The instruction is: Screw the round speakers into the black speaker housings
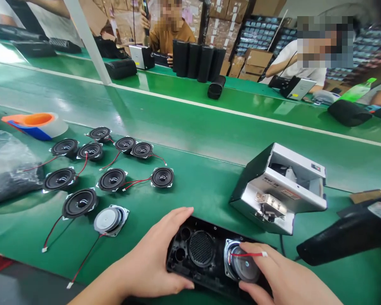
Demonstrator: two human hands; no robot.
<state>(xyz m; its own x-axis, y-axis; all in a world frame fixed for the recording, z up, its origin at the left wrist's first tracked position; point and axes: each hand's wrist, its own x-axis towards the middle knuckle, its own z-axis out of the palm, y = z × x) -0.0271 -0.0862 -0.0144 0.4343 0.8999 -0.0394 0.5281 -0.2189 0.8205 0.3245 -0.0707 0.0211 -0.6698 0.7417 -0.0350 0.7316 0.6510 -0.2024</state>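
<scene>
My left hand (160, 254) grips the left end of a black speaker housing (219, 237), thumb on the near side and fingers on the far side. Inside the housing is a round mesh grille (201, 249), with two small round holes to its left. My right hand (279, 271) pinches a speaker driver (246, 264) by its magnet, at the housing's right half. The driver's magnet faces up, and a red wire with a white plug lies across it. Whether the driver is fully seated I cannot tell.
Several loose speaker drivers (112, 180) with red wires lie at left, beside a plastic bag (9, 165) and a tape roll (38, 123). A silver-and-black machine (279, 186) and a black tool-like object (346, 228) stand at right. People work across the green bench (190, 123).
</scene>
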